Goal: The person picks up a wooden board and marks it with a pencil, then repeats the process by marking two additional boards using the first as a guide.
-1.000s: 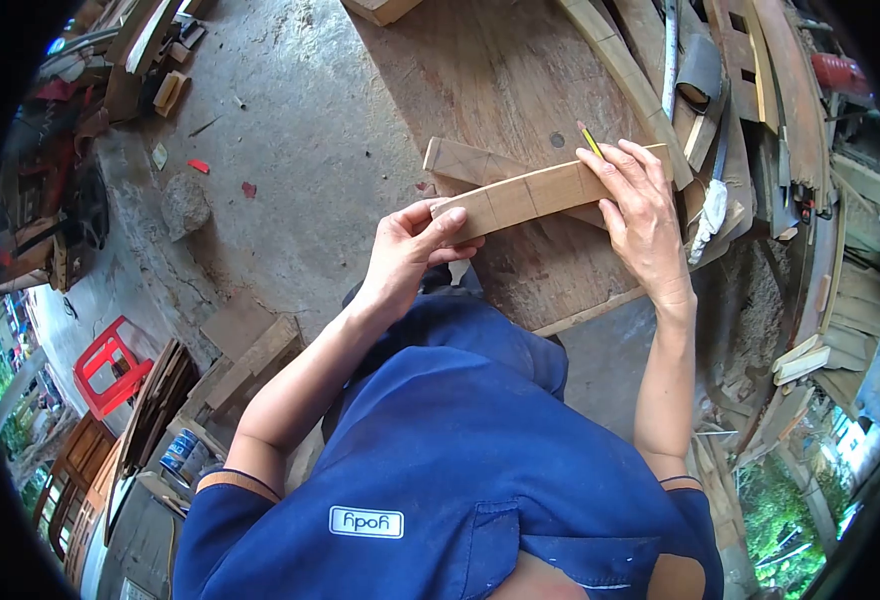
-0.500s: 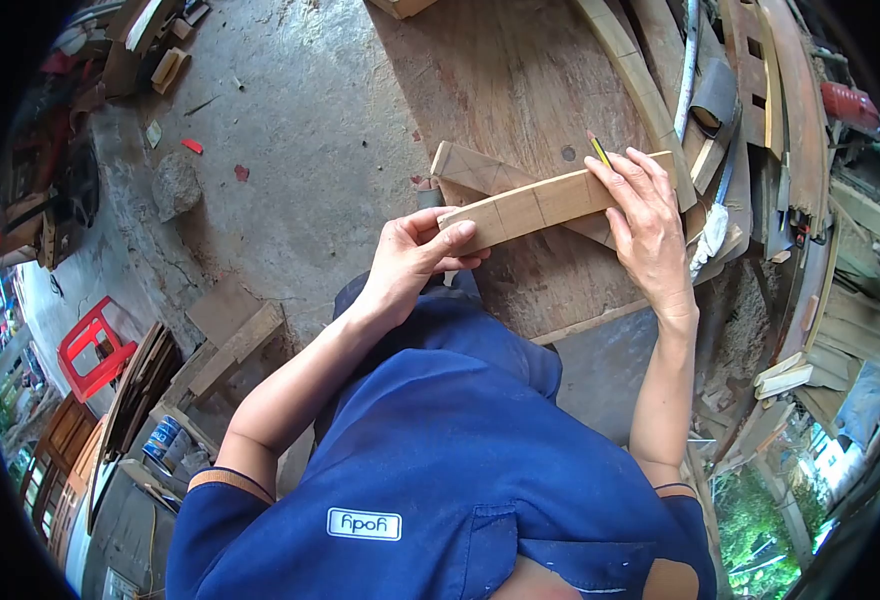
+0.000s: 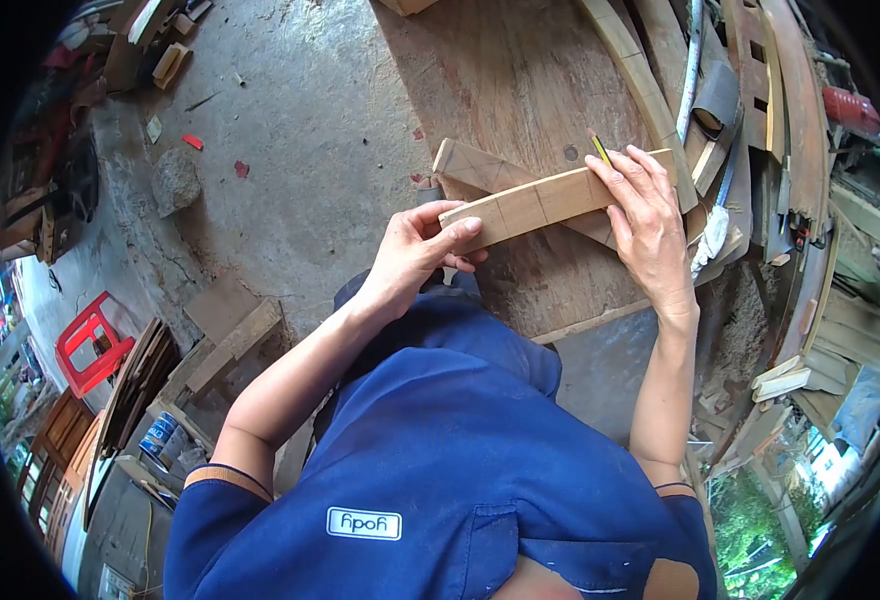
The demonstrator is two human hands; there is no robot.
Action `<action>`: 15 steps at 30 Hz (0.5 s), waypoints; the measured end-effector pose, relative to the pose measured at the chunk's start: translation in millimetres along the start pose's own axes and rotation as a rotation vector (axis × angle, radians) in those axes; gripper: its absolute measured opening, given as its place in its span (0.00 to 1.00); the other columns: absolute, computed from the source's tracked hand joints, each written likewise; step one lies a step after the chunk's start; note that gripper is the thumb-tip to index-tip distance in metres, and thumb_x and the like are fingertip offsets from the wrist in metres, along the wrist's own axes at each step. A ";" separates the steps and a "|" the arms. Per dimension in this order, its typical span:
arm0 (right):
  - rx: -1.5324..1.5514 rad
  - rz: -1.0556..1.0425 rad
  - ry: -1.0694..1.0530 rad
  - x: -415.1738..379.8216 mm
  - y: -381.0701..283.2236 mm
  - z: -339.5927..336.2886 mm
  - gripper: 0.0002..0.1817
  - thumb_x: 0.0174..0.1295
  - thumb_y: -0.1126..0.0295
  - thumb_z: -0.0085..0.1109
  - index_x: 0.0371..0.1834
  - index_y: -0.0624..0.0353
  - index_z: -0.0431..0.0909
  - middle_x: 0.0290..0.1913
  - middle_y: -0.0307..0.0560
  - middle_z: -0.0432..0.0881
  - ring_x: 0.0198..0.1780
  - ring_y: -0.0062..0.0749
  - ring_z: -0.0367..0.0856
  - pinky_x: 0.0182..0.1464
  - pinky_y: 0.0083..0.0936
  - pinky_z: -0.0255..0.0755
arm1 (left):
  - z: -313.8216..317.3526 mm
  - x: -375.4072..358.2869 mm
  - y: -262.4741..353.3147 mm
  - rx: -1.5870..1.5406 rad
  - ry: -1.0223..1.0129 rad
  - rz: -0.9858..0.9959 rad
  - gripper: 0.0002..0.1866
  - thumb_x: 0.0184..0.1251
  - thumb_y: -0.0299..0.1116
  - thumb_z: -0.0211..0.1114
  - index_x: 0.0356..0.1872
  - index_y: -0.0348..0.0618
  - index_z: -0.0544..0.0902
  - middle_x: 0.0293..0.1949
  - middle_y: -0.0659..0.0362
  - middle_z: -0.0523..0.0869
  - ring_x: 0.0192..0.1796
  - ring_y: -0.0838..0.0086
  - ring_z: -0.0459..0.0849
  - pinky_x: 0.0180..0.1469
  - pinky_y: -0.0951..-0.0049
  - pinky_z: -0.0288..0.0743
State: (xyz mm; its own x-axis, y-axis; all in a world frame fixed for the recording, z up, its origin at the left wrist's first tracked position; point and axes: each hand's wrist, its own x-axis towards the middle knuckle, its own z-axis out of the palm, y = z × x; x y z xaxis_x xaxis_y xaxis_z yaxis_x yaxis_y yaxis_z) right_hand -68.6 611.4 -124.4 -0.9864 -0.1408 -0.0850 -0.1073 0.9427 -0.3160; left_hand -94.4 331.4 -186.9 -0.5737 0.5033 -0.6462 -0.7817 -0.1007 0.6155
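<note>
A flat light wooden board (image 3: 540, 203) with thin pencil lines across it is held slantwise between my hands. My left hand (image 3: 415, 252) grips its left end, thumb on top and fingers beneath. At the right end, my right hand (image 3: 645, 215) lies over the board with a yellow and black pencil (image 3: 600, 150) between its fingers. Beneath the held board, a second marked piece of wood (image 3: 480, 168) crosses at an angle on the brown plywood sheet (image 3: 520, 80).
Curved wooden pieces (image 3: 632, 70) and offcuts crowd the right side, beside a white rag (image 3: 710, 240). At left are a red plastic stool (image 3: 88, 345), a blue can (image 3: 160, 437), stacked boards (image 3: 125, 400) and a stone (image 3: 177, 183) on the concrete floor (image 3: 290, 130).
My left hand's fingers have shifted slightly at the board's left end. The board and my right hand have hardly moved.
</note>
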 end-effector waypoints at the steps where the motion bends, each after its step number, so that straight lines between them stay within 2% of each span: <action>1: 0.000 -0.002 -0.001 0.1 0.3 0.3 0.33 0.57 0.84 0.63 0.68 0.49 0.76 0.66 0.42 0.76 0.71 0.45 0.69 0.73 0.42 0.67 | 0.9 0.3 2.6 0.034 0.006 -0.011 0.23 0.72 0.42 0.71 0.57 0.33 0.82 0.44 0.54 0.89 0.40 0.72 0.90 0.40 0.77 0.86; 7: -0.022 -0.007 0.001 -0.5 -0.4 0.0 0.33 0.57 0.83 0.63 0.68 0.49 0.76 0.66 0.42 0.76 0.71 0.45 0.69 0.73 0.41 0.67 | 3.6 2.3 4.5 0.094 0.024 -0.004 0.25 0.70 0.43 0.72 0.56 0.30 0.82 0.41 0.52 0.89 0.35 0.72 0.91 0.33 0.78 0.86; 13: -0.001 -0.017 0.006 0.0 -2.0 -11.1 0.36 0.56 0.88 0.54 0.71 0.51 0.73 0.68 0.47 0.75 0.73 0.45 0.69 0.76 0.41 0.64 | 3.2 3.8 3.8 0.118 0.037 0.028 0.27 0.69 0.44 0.73 0.55 0.28 0.83 0.40 0.51 0.90 0.32 0.71 0.91 0.32 0.78 0.86; 15: 0.098 0.078 0.130 1.7 -9.4 -22.6 0.38 0.55 0.89 0.51 0.72 0.52 0.71 0.69 0.50 0.75 0.72 0.44 0.72 0.75 0.40 0.67 | 2.2 3.8 3.2 0.116 0.033 0.034 0.27 0.69 0.44 0.73 0.55 0.28 0.83 0.40 0.51 0.90 0.32 0.71 0.91 0.33 0.78 0.86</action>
State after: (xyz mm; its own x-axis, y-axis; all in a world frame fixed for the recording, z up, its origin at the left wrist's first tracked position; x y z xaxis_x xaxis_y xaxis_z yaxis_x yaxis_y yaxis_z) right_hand -72.1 609.2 -100.1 -0.9997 -0.0218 0.0076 -0.0231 0.9142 -0.4047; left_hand -98.6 334.9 -186.5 -0.6084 0.4727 -0.6374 -0.7294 -0.0166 0.6839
